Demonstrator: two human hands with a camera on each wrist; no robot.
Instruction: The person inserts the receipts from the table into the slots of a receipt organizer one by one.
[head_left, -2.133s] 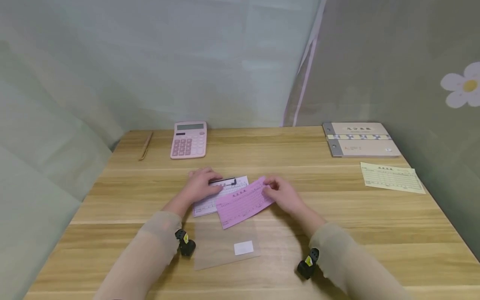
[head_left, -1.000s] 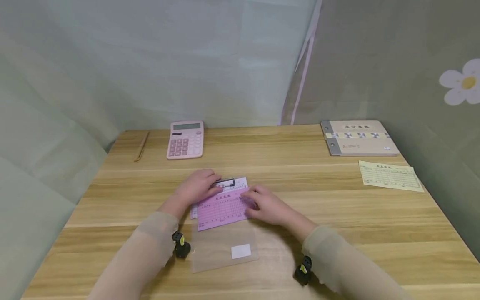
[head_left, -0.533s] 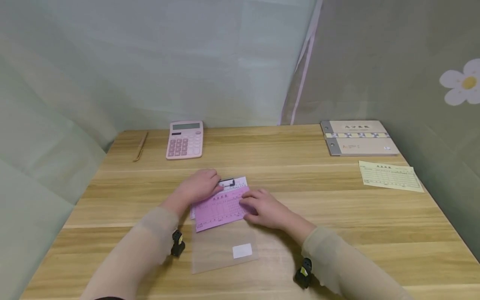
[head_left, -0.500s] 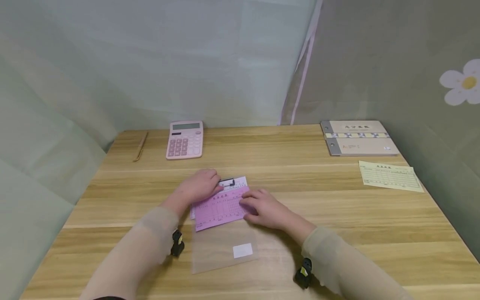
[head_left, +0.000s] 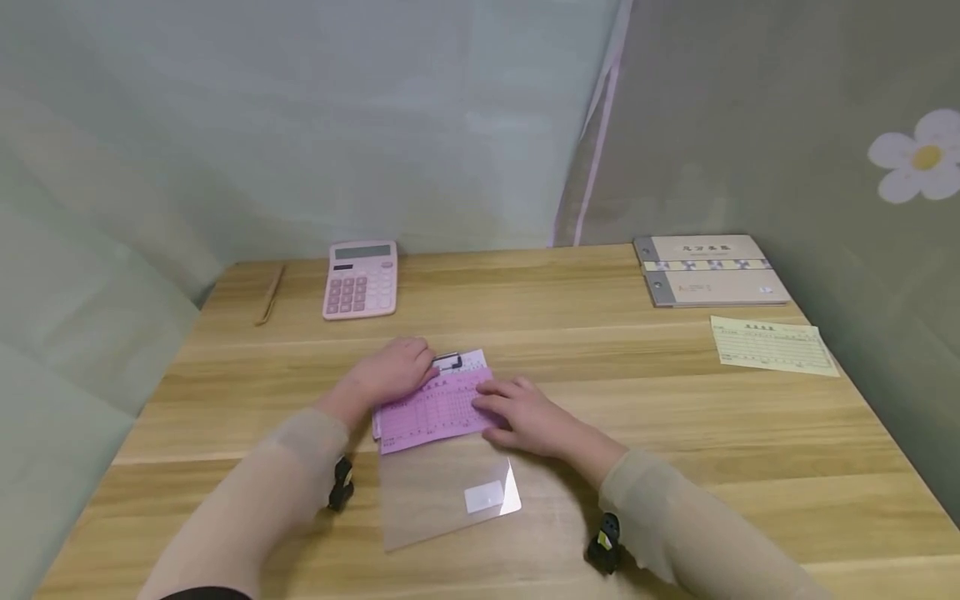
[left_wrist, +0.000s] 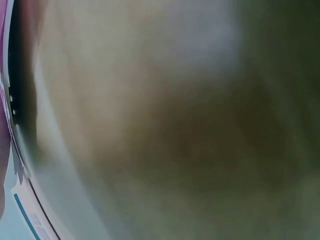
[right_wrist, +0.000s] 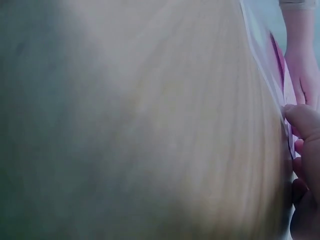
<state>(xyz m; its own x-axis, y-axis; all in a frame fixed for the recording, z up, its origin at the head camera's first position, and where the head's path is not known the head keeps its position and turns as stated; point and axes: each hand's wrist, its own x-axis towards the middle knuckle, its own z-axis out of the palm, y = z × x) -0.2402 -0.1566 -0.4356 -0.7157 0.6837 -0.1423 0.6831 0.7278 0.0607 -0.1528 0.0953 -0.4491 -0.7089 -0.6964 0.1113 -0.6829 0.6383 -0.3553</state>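
Note:
A clear clipboard (head_left: 427,500) lies in front of me, a white label near its lower right corner, where light now glints. White printed slips (head_left: 474,360) sit under its metal clip (head_left: 450,362). Over them, slightly askew, lies a pink printed slip (head_left: 431,415), its top edge close below the clip. My left hand (head_left: 392,372) grips the clipboard's top left at the clip, the thumb beside the clip and covering part of it. My right hand (head_left: 528,421) holds the pink slip's right edge between thumb and fingers. The right wrist view shows its thumb (right_wrist: 302,120) at the sheet edges.
A pink calculator (head_left: 362,280) and a thin wooden stick (head_left: 271,296) lie at the back left. At the back right are a bound ledger (head_left: 716,287) and a yellow slip (head_left: 772,346) in front of it. Curtains (head_left: 450,125) hang behind the table.
The pink slip has moved left and straightened over the white slips, guided by my right hand. My left hand has stayed at the clip. A glare has appeared on the clipboard's lower corner.

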